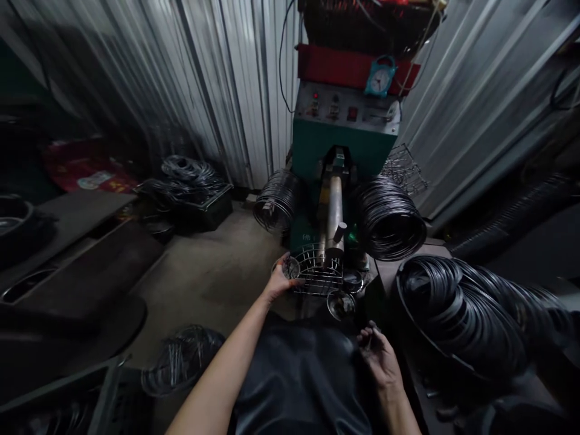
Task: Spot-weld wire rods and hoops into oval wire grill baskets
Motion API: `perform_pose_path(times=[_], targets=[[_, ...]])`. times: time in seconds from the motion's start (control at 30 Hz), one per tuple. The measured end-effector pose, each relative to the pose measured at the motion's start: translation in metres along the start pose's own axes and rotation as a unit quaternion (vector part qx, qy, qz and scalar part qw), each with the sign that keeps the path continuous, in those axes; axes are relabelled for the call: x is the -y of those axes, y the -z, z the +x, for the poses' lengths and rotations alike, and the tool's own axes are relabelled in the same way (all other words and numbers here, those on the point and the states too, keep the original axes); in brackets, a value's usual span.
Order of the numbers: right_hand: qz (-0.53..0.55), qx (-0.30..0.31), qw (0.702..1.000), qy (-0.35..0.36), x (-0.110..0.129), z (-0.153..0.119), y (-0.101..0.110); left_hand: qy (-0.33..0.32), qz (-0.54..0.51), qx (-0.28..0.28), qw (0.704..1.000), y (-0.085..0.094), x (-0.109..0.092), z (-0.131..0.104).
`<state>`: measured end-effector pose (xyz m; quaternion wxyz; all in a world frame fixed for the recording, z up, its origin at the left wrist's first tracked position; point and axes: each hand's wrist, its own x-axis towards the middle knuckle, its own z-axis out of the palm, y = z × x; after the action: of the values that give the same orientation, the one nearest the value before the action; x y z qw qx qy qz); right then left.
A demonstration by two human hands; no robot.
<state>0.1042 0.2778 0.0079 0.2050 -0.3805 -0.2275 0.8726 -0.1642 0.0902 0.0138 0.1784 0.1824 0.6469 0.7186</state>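
Note:
A curved wire basket frame (319, 275) sits at the lower end of the green machine (344, 142), below its metal electrode arm (334, 211). My left hand (281, 278) grips the left edge of this frame between thumb and fingers. To the right of my lap, my right hand (377, 353) is raised with its fingers curled together; whatever is between the fingertips is too small and dark to name. Small round metal cups (341, 304) are between my hands, just below the frame.
Wire ring bundles hang left (276, 202) and right (389, 217) of the machine. A large pile of black rings (457, 308) lies at right. Crates with wire parts (194, 193) stand at left. A blue clock (380, 77) is above the control panel.

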Motion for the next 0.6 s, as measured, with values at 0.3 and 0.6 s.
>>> perform_pose_path(times=[0.3, 0.6], targets=[[-0.102, -0.032, 0.988, 0.110, -0.014, -0.014, 0.015, -0.043, 0.061, 0.013, 0.997, 0.005, -0.019, -0.037], [-0.566, 0.070, 0.750, 0.335, -0.025, -0.031, 0.020, -0.185, 0.361, -0.006, 0.914, -0.006, -0.054, -0.088]])
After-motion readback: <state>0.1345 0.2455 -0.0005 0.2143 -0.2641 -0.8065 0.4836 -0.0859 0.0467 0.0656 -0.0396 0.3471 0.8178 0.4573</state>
